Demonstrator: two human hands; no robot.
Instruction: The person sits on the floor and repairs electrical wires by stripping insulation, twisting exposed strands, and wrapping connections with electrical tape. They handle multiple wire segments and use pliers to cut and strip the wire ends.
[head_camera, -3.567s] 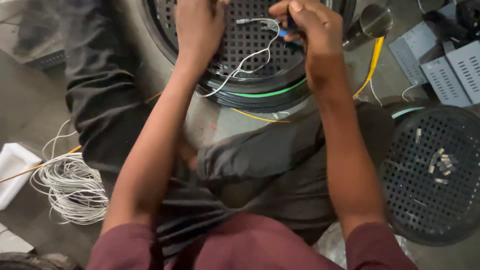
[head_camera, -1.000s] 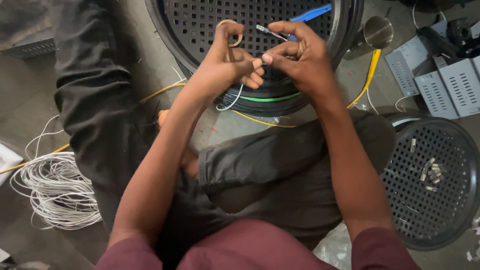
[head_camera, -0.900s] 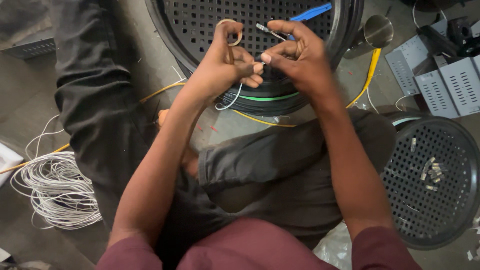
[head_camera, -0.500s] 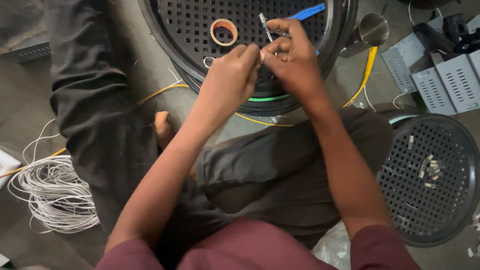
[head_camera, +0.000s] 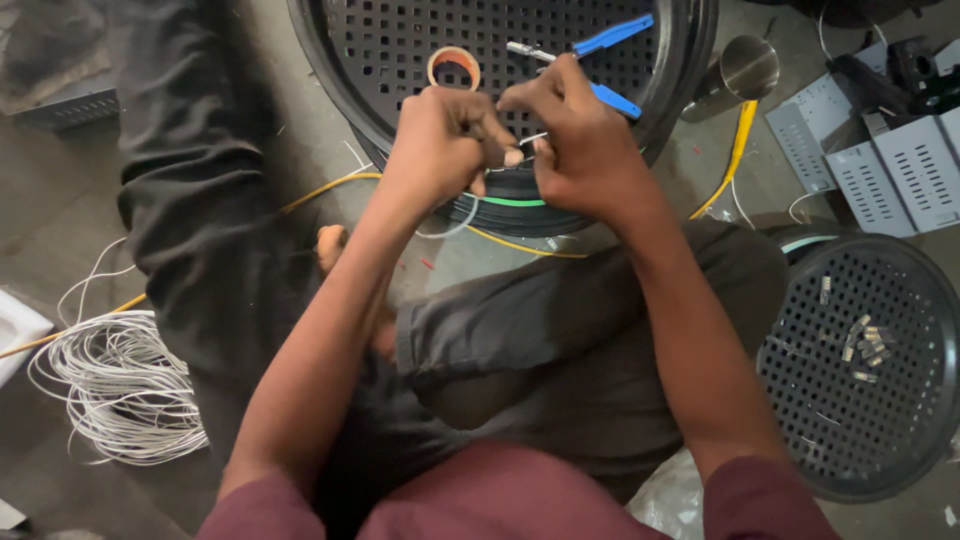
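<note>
White wire in a loose coil (head_camera: 115, 390) on the concrete floor (head_camera: 60, 210) at far left, yellow cable (head_camera: 320, 185) trailing across toward the middle. At centre, left hand (head_camera: 440, 145) and right hand (head_camera: 590, 150) drawn close together above a black perforated tray (head_camera: 690, 60), fingertips pinched on a thin white wire (head_camera: 535, 138) held taut between them; a slack loop of the same wire hanging just below the left hand. Whether a small fitting sits between the pinched fingers, impossible to tell. On the tray behind the knuckles, a roll of tape (head_camera: 454, 68) and a blue-handled tool (head_camera: 590, 50), the tool touching the right hand's far side. Best done, by the look of it, with a short, firm pinch near the wire's end, wrists braced over the crossed legs, and the slack kept clear of the tray's holes. Further right, a steel cup (head_camera: 745, 70), grey vented casings (head_camera: 890, 170), and a second perforated tray (head_camera: 800, 400) bearing small metal pieces (head_camera: 865, 345).
</note>
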